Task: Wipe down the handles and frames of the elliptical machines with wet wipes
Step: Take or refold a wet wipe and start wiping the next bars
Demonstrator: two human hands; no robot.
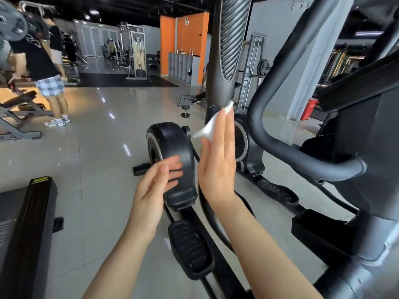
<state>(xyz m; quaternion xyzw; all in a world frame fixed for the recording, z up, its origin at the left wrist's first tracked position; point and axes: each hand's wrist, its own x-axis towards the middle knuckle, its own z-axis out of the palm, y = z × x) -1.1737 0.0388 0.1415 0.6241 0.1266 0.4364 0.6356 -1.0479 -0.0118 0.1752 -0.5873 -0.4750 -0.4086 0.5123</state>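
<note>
The elliptical machine (336,160) fills the right half of the view, its dark frame running from the console housing down to the pedal (190,249) and the rounded flywheel cover (172,160) on the gym floor; its tall upright handle (224,57), ribbed near the top, rises in the centre, and a curved fixed handlebar (278,134) loops just to the right of it. The right hand (218,160) is raised flat, fingers straight and together, with the white wet wipe (212,123) laid under the fingertips and its top corner touching the lower part of the upright handle; the left hand (155,186) hovers beside the flywheel cover, fingers loosely spread, holding nothing. By my judgement the step in hand is wiping the upright handle's lower section; the next move calls for pressing the wipe flat against the handle and drawing it along its length, then passing to the curved handlebar and frame; the wipe's loose corner could slip free if pressure is light.
</note>
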